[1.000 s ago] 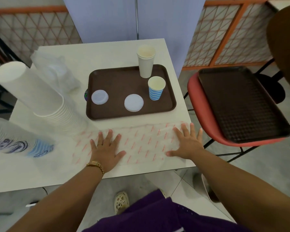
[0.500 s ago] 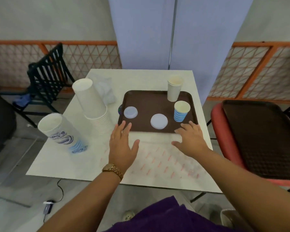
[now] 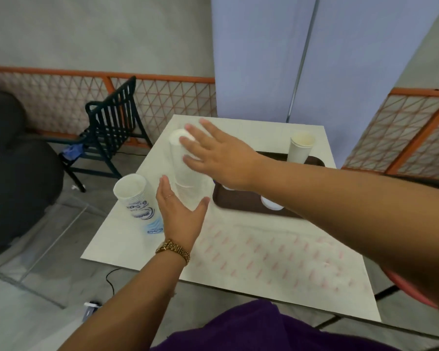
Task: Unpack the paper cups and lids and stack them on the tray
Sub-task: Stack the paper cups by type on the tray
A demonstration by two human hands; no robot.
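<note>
A square white table [image 3: 238, 252] carries everything; a clear plastic sheet printed with pale red dashes [image 3: 276, 252] lies flat across its near half. On the far right part sits a dark brown rectangular plastic tray [image 3: 241, 201], largely crossed by the right forearm. A short stack of plain cream paper cups [image 3: 300, 147] stands upright at the tray's far edge, and a round white lid [image 3: 271, 204] lies flat on the tray, only partly showing below the arm.

Left of the tray, a tall tilted sleeve of plain white paper cups [image 3: 185, 171] leans with its top away from the person. The right hand [image 3: 213, 154] reaches across the tray to it, fingers straight and spread, fingertips at the sleeve's upper end; whether they press it is blurred. The left hand [image 3: 181, 215], with a gold watch on its wrist, comes up at the sleeve's lower end, fingers extended on one side and thumb spread on the other, cupped round but not clearly gripping.

Just left of that hand, a shorter leaning stack of white paper cups with blue printing [image 3: 137, 202] rests on the table; its lettering is too blurred to read.
</note>
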